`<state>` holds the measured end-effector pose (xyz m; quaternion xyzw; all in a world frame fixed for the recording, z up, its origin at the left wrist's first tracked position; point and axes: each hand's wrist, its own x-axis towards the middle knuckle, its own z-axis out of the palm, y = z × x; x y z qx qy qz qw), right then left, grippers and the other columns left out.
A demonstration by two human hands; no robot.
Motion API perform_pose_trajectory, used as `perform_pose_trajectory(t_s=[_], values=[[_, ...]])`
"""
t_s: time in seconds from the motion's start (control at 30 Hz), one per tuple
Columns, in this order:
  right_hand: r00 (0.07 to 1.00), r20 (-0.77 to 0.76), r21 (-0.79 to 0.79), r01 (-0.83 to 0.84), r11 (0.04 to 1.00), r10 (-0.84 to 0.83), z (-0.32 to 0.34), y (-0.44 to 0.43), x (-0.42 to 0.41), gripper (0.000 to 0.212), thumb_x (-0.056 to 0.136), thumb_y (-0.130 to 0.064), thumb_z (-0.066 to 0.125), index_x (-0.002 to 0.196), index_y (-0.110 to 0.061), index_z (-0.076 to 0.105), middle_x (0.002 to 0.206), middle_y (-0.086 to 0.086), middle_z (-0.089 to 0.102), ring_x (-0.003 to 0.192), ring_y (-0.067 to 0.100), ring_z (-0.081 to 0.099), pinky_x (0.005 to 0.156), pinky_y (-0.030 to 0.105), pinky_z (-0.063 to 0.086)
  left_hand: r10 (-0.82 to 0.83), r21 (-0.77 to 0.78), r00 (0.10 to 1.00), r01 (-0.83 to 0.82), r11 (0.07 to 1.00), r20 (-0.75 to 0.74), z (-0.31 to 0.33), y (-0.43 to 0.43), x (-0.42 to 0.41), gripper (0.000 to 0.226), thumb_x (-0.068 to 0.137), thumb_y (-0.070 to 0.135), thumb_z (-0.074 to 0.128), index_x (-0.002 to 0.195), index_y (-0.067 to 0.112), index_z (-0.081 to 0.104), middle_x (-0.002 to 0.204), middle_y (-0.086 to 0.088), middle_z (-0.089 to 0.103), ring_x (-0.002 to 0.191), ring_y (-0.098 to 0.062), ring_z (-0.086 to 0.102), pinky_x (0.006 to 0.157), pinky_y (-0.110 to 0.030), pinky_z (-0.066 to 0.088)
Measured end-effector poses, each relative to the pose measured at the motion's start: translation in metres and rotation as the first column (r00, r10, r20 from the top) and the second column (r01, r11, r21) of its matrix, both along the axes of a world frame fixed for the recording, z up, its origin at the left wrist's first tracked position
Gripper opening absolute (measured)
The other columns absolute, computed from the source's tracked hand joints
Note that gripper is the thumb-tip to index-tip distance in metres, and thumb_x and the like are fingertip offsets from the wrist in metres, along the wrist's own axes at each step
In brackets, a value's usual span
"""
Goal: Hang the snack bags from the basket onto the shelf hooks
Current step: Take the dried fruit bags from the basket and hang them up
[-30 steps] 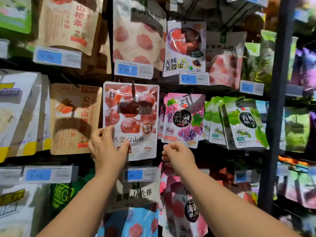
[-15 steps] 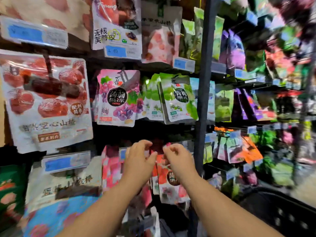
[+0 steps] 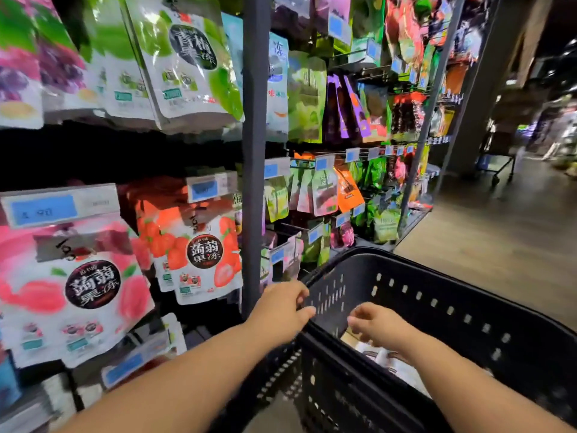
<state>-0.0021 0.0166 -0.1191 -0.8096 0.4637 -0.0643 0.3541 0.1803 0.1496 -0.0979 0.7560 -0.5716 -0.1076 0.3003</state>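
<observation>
A black perforated basket (image 3: 443, 307) stands at the lower right, beside the shelf. Pale snack bags (image 3: 387, 360) lie on its bottom, partly hidden by my right arm. My right hand (image 3: 377, 326) hangs inside the basket above those bags, fingers loosely curled and holding nothing. My left hand (image 3: 281, 310) hovers at the basket's near-left rim with relaxed fingers, holding nothing. The shelf at left carries hanging bags: a pink peach jelly bag (image 3: 75, 285), an orange strawberry jelly bag (image 3: 199, 251) and green plum jelly bags (image 3: 187, 64).
A dark upright shelf post (image 3: 254, 151) stands just behind my left hand. More hanging snack bags (image 3: 324, 192) and blue price tags (image 3: 43, 209) fill the racks to the right. A wooden aisle floor (image 3: 499, 245) runs past the basket, with a cart (image 3: 496, 164) far off.
My view has swung right and down from the shelf to the basket. Both hands have left the hanging bags and dropped toward the basket, the right one going inside it.
</observation>
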Motion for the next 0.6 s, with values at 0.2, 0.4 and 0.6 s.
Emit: perform_pose_trajectory(t_s=[0.2,0.4,0.6], values=[[0.958,-0.168,0.076,-0.222,0.972,0.232,-0.014,0.012,-0.008,0.039,0.104,-0.024,0.046,0.12,0.008,0.064,0.122,0.018,0.065,0.122,0.029,0.055,0.09,0.023,0.038,-0.064,0.101,0.991,0.053,0.994,0.115,-0.018,-0.015,-0.011,0.031,0.096,0.041,0.056,0.12,0.021,0.057,0.116,0.0,0.058,0.117,-0.022,0.042,0.1,-0.04,0.041],[0.9,-0.283,0.104,-0.314,0.944,0.331,-0.018,0.03,-0.012,0.039,0.108,-0.018,0.032,0.142,-0.008,0.048,0.146,0.012,0.049,0.137,0.025,0.045,0.114,0.035,0.028,-0.146,0.091,0.95,0.126,0.988,0.277,-0.03,-0.008,-0.016,0.026,0.095,0.044,0.056,0.111,0.024,0.061,0.108,0.003,0.061,0.11,-0.021,0.048,0.094,-0.037,0.041],[0.945,-0.192,0.213,-0.224,0.951,0.265,-0.048,0.067,-0.007,0.043,0.105,-0.039,0.037,0.127,-0.01,0.06,0.133,0.01,0.058,0.124,0.026,0.052,0.104,0.034,0.039,-0.211,0.088,0.916,0.193,0.977,0.342,-0.034,-0.001,-0.025,0.024,0.096,0.044,0.054,0.11,0.027,0.064,0.104,0.003,0.065,0.11,-0.02,0.052,0.091,-0.035,0.043]])
